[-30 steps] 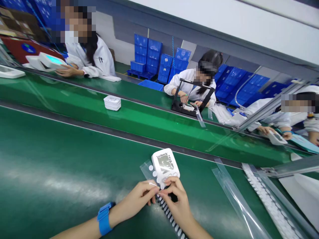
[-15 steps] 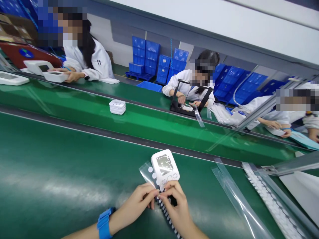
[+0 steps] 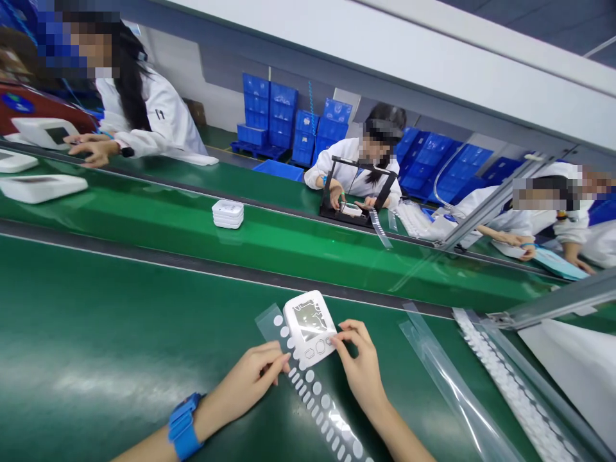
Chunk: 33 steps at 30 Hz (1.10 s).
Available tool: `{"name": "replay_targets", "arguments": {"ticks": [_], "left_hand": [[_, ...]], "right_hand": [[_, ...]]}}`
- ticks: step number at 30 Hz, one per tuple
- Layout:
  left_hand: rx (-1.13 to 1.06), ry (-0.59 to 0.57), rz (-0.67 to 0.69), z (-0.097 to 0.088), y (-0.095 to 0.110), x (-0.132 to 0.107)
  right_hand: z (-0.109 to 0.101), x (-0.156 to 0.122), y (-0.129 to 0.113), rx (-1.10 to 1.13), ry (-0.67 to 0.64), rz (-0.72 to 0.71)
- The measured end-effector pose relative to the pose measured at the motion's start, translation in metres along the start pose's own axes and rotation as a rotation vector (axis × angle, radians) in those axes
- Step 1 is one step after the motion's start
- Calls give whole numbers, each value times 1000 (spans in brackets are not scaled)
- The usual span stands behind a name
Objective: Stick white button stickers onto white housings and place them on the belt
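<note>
Hands now parted: left hand (image 3: 250, 382), fingers loosely extended and empty, presses the sticker strip (image 3: 317, 401); right hand (image 3: 360, 366), pinched closed, has shifted to the white device (image 3: 308, 324) corner

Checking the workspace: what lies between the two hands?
In the head view, the sticker strip and the lower end of the device lie between the left hand and right hand.
</note>
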<state>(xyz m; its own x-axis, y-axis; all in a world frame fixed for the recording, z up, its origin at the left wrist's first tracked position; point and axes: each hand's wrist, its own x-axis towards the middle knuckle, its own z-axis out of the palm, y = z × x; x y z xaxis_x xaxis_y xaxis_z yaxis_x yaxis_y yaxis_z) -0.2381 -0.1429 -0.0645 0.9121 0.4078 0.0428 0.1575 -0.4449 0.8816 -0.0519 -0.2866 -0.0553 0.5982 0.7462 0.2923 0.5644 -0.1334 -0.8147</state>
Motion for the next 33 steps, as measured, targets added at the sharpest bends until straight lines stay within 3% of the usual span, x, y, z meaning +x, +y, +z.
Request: {"name": "replay_targets", "arguments": {"ticks": [7,26,33], "left_hand": [[8,-19,7,1,-3,1],[-11,-39,-13,-1,0,2],[15,-31,-11,0,-2,1]], "right_hand": [[0,8,14,153,-90,139],[0,7,11,89,-94,40],[1,11,23,293,-25,173]]}}
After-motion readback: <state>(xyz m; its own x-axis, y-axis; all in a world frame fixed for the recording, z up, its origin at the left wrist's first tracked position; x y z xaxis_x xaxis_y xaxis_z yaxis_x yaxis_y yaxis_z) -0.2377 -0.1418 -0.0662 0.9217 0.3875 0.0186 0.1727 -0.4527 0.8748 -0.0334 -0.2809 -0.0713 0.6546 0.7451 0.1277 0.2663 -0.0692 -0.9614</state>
